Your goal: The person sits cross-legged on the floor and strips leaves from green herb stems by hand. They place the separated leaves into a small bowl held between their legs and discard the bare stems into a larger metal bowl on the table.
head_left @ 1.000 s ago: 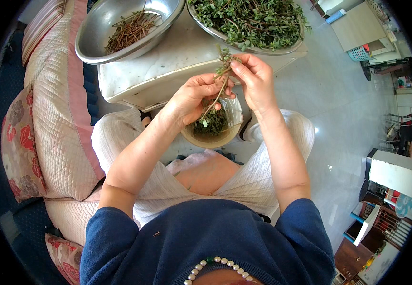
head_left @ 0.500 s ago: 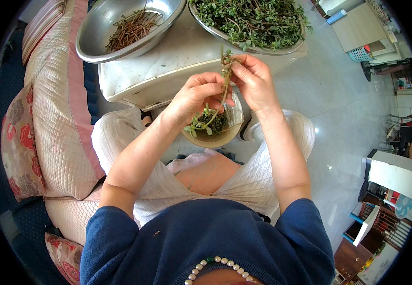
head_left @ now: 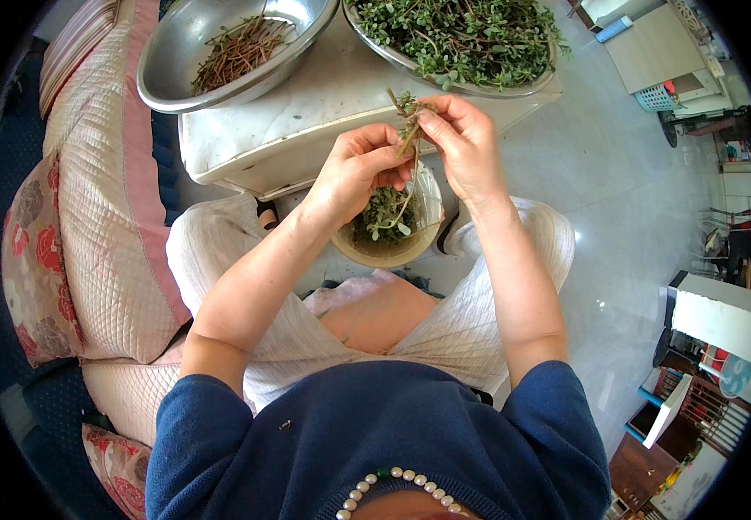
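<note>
Both hands pinch one leafy green sprig (head_left: 406, 117) above a small tan bowl (head_left: 386, 250) of picked leaves held between my knees. My left hand (head_left: 354, 173) grips the lower stem, fingers curled. My right hand (head_left: 464, 143) holds the sprig's top between thumb and fingers. Just beyond the hands stands a white low table (head_left: 306, 130). On it sit a large metal bowl of bare brown stems (head_left: 237, 52) at the left and a wide metal basin of green herbs (head_left: 462, 39) at the right.
A quilted cream and pink sofa cover (head_left: 98, 199) with flowered cushions (head_left: 33, 251) lies along my left. Pale tiled floor (head_left: 618, 173) spreads to the right, with white furniture (head_left: 722, 316) and a white basket (head_left: 663, 97) farther off.
The hands have stayed over the small bowl, working along the sprig; the left hand has shifted slightly up the stem and the sprig stands more upright.
</note>
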A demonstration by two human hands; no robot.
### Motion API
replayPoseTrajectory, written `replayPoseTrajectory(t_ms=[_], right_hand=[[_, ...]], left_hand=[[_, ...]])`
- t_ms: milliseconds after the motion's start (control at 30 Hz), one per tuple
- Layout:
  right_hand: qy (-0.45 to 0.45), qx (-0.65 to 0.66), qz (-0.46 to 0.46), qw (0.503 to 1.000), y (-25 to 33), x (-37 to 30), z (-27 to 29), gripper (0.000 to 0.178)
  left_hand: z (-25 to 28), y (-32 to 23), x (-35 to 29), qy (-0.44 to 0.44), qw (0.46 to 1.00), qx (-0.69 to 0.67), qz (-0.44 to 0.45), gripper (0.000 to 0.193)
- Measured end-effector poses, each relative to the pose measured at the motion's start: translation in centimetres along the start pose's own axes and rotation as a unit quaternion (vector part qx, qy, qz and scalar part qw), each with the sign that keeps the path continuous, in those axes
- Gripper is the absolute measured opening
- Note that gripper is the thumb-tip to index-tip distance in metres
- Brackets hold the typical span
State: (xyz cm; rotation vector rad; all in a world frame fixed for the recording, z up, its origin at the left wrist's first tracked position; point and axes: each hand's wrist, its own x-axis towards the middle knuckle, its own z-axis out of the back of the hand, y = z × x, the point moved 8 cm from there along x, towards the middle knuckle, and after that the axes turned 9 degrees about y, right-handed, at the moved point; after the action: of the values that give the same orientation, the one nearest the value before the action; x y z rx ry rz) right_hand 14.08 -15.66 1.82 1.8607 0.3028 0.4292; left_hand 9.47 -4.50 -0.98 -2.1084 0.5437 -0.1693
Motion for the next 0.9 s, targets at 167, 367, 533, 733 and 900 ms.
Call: replayPoseTrajectory(t_ms=[167,367,533,733,900], right_hand=[[0.006,0.016,0.005,1.000,-0.2,0.0,-0.4,0.012],[-0.004,0.016,0.009,1.000,0.2,0.3,0.7,0.012],[-0.009,0.087,0.012,0.996,0.1,0.4,1.4,0.011],[0.007,0.126,0.011,0.992,-0.1,0.6,2.0,0.010],[0.016,0.154,0.017,0.988,-0.2,0.7,2.5,0.011]], left_hand=[[0.4,-0.5,0.0,-0.009,0.999,0.036,-0.015,0.005],[-0.7,0.9,-0.1,0.055,0.997,-0.013,0.056,0.017],[-2.4,1.0,-0.5,0.128,0.987,0.016,0.093,0.027],[-2.9,1.4,-0.7,0.184,0.981,0.026,0.051,0.026],[-3.0,0.9,-1.0,0.174,0.981,0.056,0.058,0.021]])
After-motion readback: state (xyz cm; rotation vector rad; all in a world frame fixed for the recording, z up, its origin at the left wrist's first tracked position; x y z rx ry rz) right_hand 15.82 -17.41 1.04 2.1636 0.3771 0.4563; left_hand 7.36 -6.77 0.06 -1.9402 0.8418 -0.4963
